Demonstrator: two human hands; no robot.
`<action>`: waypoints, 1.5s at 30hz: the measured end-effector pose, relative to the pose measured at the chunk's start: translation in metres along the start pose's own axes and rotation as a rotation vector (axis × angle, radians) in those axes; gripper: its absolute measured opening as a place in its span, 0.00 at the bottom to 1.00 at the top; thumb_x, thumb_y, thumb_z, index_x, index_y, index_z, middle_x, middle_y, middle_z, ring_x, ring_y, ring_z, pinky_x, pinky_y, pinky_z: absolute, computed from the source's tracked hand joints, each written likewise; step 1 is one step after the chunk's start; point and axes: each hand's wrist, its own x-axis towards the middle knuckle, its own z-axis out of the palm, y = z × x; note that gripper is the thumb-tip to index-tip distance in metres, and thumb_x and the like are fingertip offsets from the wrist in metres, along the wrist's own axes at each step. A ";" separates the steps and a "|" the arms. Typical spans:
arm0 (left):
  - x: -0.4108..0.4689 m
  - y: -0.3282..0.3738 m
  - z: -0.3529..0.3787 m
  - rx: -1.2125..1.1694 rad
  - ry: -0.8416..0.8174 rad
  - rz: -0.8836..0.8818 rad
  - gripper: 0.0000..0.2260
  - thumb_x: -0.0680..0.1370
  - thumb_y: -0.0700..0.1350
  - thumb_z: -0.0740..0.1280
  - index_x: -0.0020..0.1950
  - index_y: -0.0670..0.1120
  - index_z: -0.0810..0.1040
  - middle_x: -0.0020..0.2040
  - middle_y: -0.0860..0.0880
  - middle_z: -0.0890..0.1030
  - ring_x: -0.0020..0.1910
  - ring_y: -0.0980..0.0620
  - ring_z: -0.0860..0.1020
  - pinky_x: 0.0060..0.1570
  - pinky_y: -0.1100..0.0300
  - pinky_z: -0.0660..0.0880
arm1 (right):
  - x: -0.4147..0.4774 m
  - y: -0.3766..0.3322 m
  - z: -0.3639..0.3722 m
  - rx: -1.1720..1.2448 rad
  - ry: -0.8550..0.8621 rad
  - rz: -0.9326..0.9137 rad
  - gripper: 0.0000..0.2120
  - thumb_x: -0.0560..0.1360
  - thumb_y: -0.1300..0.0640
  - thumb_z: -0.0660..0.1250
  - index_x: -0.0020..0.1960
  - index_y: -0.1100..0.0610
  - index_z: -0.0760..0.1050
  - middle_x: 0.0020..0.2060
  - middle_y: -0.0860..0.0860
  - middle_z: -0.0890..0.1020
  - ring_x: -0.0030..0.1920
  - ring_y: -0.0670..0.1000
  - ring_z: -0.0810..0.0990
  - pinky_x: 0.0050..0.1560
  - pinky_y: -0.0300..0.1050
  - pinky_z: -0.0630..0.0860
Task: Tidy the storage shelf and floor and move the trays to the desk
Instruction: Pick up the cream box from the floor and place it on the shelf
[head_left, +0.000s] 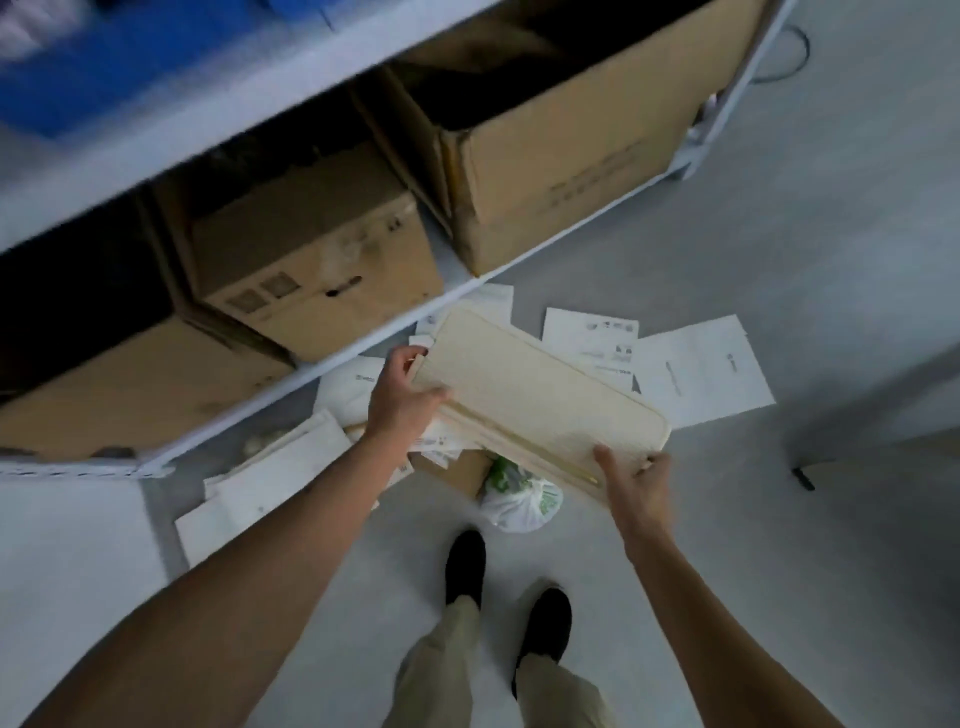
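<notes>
gripping cream tray (535, 384), flat, rounded corners, raised rim.

Right box (571, 156): you can see rows of dark print on its front face, but they are too blurred to read.
Middle box (311, 244): you can see two square marks low on the front, and what they say is not legible.
Sheets (701, 374) on the floor (779, 519): you can see printed lines and small logos, too small and soft to read.
Readable text: you have none in view.

Cream rectangular tray (540, 384), tilted midair
</notes>
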 end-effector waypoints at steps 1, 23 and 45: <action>-0.017 0.002 -0.029 -0.063 0.052 -0.017 0.24 0.59 0.50 0.76 0.52 0.62 0.72 0.55 0.51 0.80 0.53 0.47 0.80 0.54 0.45 0.79 | -0.019 -0.021 0.001 -0.036 -0.025 -0.059 0.37 0.67 0.35 0.71 0.67 0.55 0.64 0.62 0.55 0.78 0.59 0.58 0.79 0.58 0.56 0.77; -0.102 -0.040 -0.538 -0.590 0.693 0.006 0.26 0.71 0.42 0.75 0.65 0.54 0.70 0.59 0.47 0.76 0.52 0.45 0.78 0.42 0.52 0.80 | -0.329 -0.346 0.311 -0.421 -0.561 -0.747 0.31 0.73 0.44 0.72 0.70 0.56 0.65 0.52 0.47 0.76 0.50 0.50 0.78 0.49 0.48 0.76; 0.198 0.007 -0.677 -0.537 0.822 0.052 0.29 0.71 0.45 0.74 0.70 0.48 0.67 0.60 0.49 0.74 0.59 0.44 0.76 0.55 0.50 0.76 | -0.257 -0.543 0.566 -0.466 -0.404 -1.039 0.31 0.73 0.50 0.72 0.72 0.53 0.63 0.65 0.56 0.73 0.60 0.56 0.76 0.46 0.48 0.74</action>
